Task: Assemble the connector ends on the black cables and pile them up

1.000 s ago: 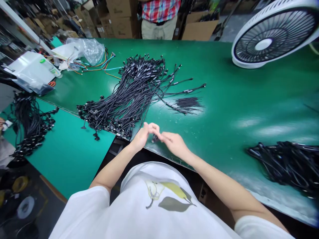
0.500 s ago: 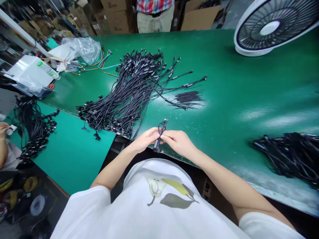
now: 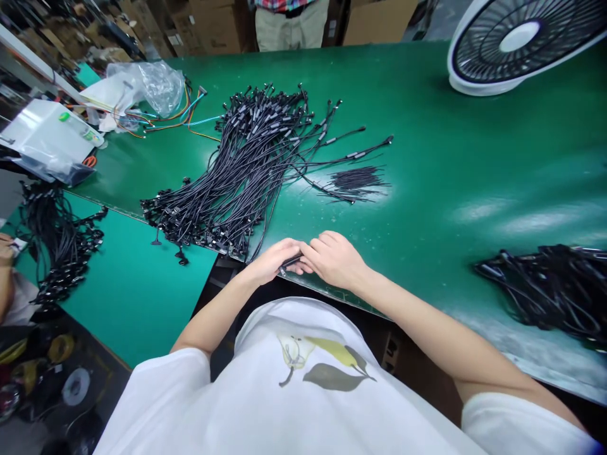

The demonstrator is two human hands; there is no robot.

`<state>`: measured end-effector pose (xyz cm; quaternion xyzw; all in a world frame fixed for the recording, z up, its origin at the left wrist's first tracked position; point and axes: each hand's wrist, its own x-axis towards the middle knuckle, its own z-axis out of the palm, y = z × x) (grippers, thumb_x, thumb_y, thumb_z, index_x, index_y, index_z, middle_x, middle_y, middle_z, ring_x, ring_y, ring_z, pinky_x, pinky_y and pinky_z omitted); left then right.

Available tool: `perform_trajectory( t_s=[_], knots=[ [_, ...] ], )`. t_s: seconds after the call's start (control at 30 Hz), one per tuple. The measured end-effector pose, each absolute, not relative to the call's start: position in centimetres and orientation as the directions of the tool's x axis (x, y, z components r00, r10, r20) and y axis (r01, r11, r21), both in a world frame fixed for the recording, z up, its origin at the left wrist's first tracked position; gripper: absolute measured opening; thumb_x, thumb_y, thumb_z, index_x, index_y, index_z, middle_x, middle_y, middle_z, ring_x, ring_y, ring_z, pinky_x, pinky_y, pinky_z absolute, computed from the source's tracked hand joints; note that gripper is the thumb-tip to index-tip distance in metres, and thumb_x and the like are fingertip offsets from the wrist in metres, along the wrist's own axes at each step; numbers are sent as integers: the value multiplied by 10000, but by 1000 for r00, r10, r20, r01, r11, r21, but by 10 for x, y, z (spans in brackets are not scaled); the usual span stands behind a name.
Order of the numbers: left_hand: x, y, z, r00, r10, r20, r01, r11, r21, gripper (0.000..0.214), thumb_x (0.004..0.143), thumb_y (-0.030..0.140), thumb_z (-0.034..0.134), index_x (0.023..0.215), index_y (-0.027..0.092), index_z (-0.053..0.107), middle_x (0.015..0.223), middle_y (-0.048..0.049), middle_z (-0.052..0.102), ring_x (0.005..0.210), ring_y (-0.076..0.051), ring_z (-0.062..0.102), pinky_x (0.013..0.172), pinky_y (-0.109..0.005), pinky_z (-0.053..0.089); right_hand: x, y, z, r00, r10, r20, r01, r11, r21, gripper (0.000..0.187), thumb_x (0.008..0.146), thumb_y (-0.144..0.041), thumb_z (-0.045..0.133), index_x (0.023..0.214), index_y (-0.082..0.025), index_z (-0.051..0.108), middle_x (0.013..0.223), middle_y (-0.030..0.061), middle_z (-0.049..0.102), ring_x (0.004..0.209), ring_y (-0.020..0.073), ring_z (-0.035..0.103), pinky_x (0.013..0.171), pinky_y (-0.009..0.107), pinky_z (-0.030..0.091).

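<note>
A folded black cable is mostly hidden between my two hands at the table's front edge. My left hand is closed around it, and one dark end shows below the fingers. My right hand meets the left one, its fingers curled and pinching at the cable; what exactly its fingertips grip is covered. Beyond my hands lies a large pile of black cables with connectors at both ends. To the right of that pile is a small heap of thin black ties.
On the right lies a stack of bundled black cables. A white fan stands at the far right. More cables hang at the left table, near another person's hand. A person stands across the green table.
The cable has turned from upright to lying slanted and is now mostly covered by my hands. My right hand has rolled over, its knuckles up, against the left. The view has shifted slightly.
</note>
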<state>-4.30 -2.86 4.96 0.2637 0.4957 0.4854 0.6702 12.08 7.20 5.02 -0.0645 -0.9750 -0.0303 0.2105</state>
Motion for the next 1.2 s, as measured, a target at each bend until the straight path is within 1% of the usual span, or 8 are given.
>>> perform_trajectory(
  t_s=[0.13, 0.37, 0.53, 0.63, 0.7, 0.87, 1.07, 1.2],
  knots=[
    [-50, -31, 44, -198, 938, -284, -243, 233, 942, 399, 796, 426, 677, 1079, 171, 559, 1064, -80, 640, 903, -162, 657, 778, -288, 519, 133, 81, 41, -832, 267, 487, 357, 929, 101, 343, 972, -330, 432, 746, -158, 623, 641, 39, 508, 658, 174, 385, 711, 328, 277],
    [-41, -16, 28, -385, 908, -166, -24, 170, 985, 330, 893, 469, 525, 880, 156, 627, 1047, -90, 678, 962, -190, 661, 854, -312, 503, 138, 74, 28, -826, 243, 508, 356, 924, 137, 319, 970, -347, 463, 1135, -137, 638, 716, 41, 565, 693, 185, 403, 746, 328, 276],
    [-17, 0, 31, -371, 879, -299, -462, 105, 881, 415, 895, 568, 471, 909, 169, 580, 1116, -114, 685, 1054, -233, 659, 928, -408, 492, 139, 72, 22, -821, 306, 483, 403, 908, 111, 350, 986, -376, 419, 1040, -131, 664, 678, 42, 549, 657, 177, 419, 668, 323, 258],
    [-6, 7, 44, -326, 919, -221, -573, -6, 819, 363, 885, 507, 544, 1033, 182, 612, 1203, -105, 664, 1174, -227, 603, 1031, -406, 424, 141, 71, 19, -825, 383, 416, 437, 899, 39, 415, 998, -409, 372, 1171, -115, 607, 709, 50, 566, 668, 172, 458, 624, 318, 250],
    [-1, 13, 51, -346, 922, -173, -524, -37, 851, 353, 875, 464, 583, 1035, 157, 653, 1131, -111, 698, 1150, -223, 618, 1061, -386, 392, 140, 69, 17, -823, 441, 357, 469, 883, -11, 440, 1000, -429, 350, 1225, -117, 564, 747, 55, 578, 673, 167, 478, 598, 313, 253],
    [9, 33, 53, -423, 877, -226, -459, 8, 888, 424, 915, 478, 493, 926, 111, 705, 1003, -140, 736, 1072, -247, 660, 1049, -412, 395, 130, 61, 18, -763, 592, 261, 590, 802, -95, 306, 1004, -314, 353, 1041, -135, 597, 846, 75, 585, 743, 172, 526, 600, 302, 302],
    [17, 42, 35, -321, 915, -244, -286, 152, 946, 492, 948, 507, 389, 1187, 151, 630, 1350, -132, 582, 1309, -221, 491, 1121, -370, 325, 132, 65, 15, -664, 718, 209, 702, 694, -157, 418, 1000, -324, 359, 1336, -84, 425, 905, 94, 591, 705, 170, 558, 564, 298, 335],
    [26, 42, 27, -246, 950, -191, 39, 206, 978, 500, 925, 481, 459, 1312, 174, 538, 1455, -116, 479, 1378, -198, 402, 1165, -352, 257, 150, 69, 3, -686, 702, 191, 671, 712, -209, 356, 1011, -361, 326, 1156, -128, 552, 851, 75, 615, 697, 160, 572, 569, 292, 320]
  ],
)
